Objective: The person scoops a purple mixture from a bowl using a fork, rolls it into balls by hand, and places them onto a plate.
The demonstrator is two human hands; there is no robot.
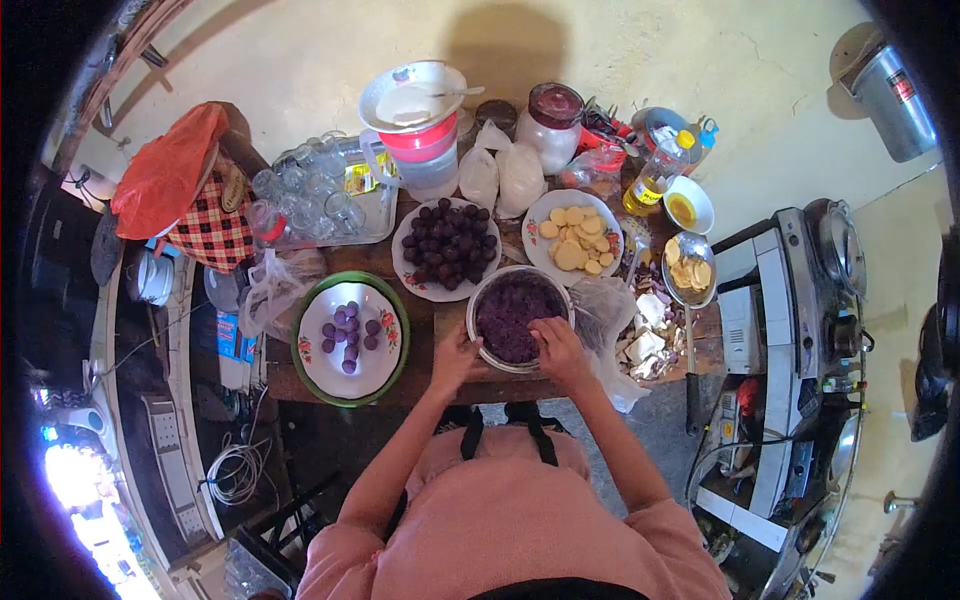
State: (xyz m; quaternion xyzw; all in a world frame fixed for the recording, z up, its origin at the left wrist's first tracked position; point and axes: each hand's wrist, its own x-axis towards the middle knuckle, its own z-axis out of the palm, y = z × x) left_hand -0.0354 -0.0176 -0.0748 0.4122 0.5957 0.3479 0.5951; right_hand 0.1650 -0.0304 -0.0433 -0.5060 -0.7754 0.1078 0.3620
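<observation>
A bowl (484,352) of purple mash (515,318) sits at the table's front edge. My left hand (455,360) grips its left rim. Over the right side of the mash, the fingers of my right hand (560,348) are pinched together at the surface; a bit of mash between them is mostly hidden. Left of the bowl, a floral plate (378,372) on a green-rimmed tray (302,375) bears several small purple balls (347,335). Behind the bowl stand a plate of dark purple balls (448,245) and a plate of pale yellow slices (575,238).
A plastic bag (605,320) and a pile of peelings (650,335) lie right of the bowl. Farther back are a tray of glass jars (310,190), a pitcher (425,165), a lidded jar (550,125) and an oil bottle (660,175). A stove (810,290) stands at the right.
</observation>
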